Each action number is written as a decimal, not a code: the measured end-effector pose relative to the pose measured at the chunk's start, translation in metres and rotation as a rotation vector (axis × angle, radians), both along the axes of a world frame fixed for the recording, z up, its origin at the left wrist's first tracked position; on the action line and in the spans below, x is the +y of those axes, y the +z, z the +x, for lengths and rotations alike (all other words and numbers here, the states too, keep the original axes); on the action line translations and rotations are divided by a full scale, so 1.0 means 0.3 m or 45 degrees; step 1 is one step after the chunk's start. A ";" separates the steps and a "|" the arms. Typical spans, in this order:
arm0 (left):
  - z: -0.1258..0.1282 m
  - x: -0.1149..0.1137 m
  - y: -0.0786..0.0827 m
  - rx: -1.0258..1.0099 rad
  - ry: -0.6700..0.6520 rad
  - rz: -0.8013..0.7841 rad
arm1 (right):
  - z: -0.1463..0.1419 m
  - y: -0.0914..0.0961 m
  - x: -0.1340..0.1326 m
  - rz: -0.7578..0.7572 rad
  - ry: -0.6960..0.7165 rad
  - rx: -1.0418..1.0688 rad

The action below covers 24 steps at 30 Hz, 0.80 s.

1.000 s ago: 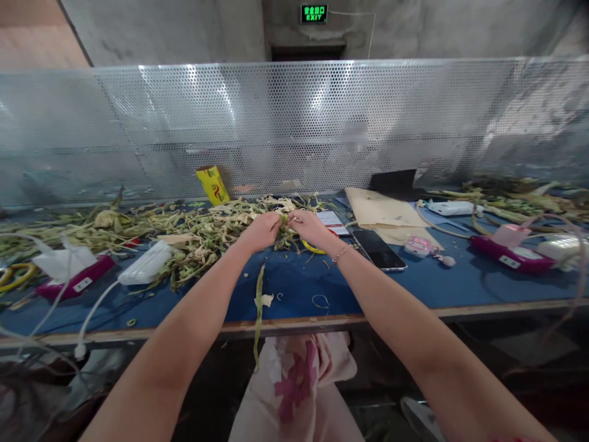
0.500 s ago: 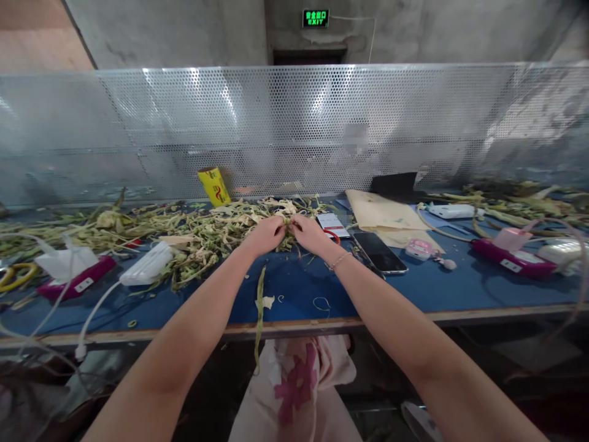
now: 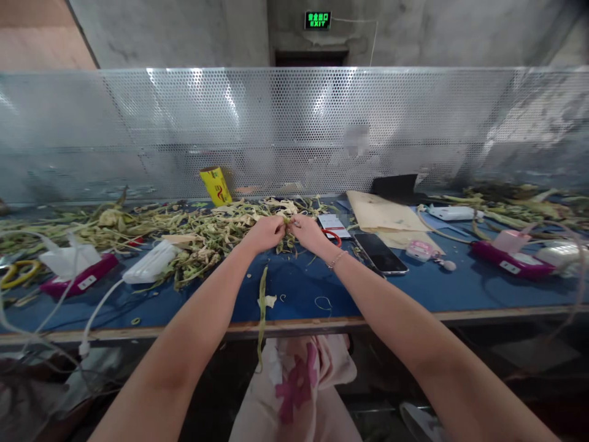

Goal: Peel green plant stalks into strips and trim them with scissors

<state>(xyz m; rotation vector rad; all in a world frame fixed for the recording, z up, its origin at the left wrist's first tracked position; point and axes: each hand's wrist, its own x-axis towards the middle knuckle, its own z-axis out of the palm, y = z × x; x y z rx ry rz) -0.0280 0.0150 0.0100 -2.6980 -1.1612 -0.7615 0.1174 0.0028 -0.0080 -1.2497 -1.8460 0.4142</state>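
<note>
My left hand [image 3: 265, 233] and my right hand [image 3: 307, 232] meet at the middle of the blue table [image 3: 405, 288], fingers pinched together on a small piece of green plant stem [image 3: 288, 222]. Both hands sit at the right end of a pile of green and pale plant stems and leaves [image 3: 184, 230]. A long green strip [image 3: 262, 307] lies below my left hand and hangs over the table's front edge.
A black phone [image 3: 380, 252], a card [image 3: 332, 223], brown paper [image 3: 381, 212] and pink devices [image 3: 510, 258] lie to the right. Left are a tissue pack [image 3: 69, 261], a white charger with cable [image 3: 147, 267] and yellow scissors [image 3: 13, 273]. A perforated metal screen [image 3: 294, 129] backs the table.
Both hands stay pinched together at the pile; they have shifted very slightly. The red scissor handle beside my right wrist shows more now.
</note>
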 end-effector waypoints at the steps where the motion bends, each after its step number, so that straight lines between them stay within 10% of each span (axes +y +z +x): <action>1: 0.000 0.001 0.000 0.003 -0.001 0.002 | -0.003 -0.001 0.000 -0.015 0.007 0.040; 7: -0.010 0.017 -0.018 -0.145 0.007 -0.017 | -0.006 -0.017 -0.001 -0.191 0.100 0.341; 12: -0.015 0.046 -0.027 -0.888 0.249 -0.054 | 0.020 -0.006 -0.007 -0.438 0.198 0.760; 19: 0.019 0.007 0.001 -1.661 0.031 -1.478 | 0.037 0.004 -0.015 -0.529 0.321 0.889; 24: 0.026 -0.012 -0.005 -1.567 -0.144 -1.593 | 0.059 0.010 -0.001 -0.319 0.147 0.546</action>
